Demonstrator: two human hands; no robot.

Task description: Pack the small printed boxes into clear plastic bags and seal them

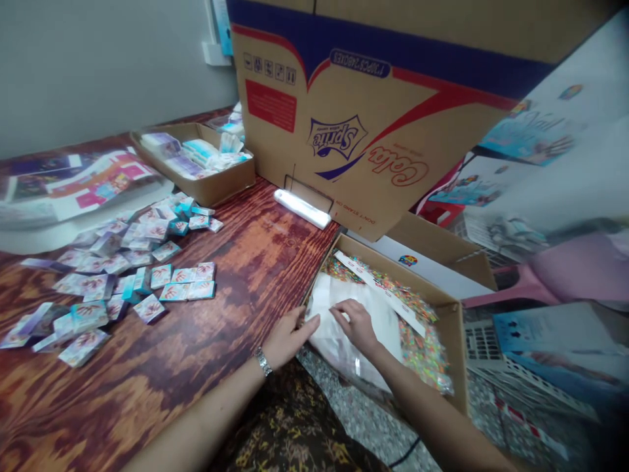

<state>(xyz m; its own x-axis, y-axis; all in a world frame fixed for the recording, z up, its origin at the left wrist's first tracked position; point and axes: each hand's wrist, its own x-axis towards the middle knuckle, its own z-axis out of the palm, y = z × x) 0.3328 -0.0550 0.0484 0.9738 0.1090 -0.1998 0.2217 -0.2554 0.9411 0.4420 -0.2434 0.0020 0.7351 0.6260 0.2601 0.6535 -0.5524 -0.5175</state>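
Note:
My left hand (289, 335), with a metal-band watch on the wrist, is at the table's edge beside a pile of whitish plastic bags (378, 314). Its thumb stretches apart from the fingers, over the edge of the pile; the fingertips are partly hidden. Above the same pile, my right hand (358, 326) has thumb and forefinger brought together in a pinch. Whatever is between those fingertips is too small to make out. The pile lies in an open cardboard box (462, 354), on clear packets of small multicoloured pieces (425, 347). A white printed strip (381, 292) lies across the packets.
Several small printed boxes (142, 242) are scattered over the reddish wooden table (211, 354). Behind them stands a carton tray (226, 180) of packs. A lit lamp (302, 208) stands before a large upright carton (339, 98). A pink stool (570, 265) and white baskets (521, 373) are at right.

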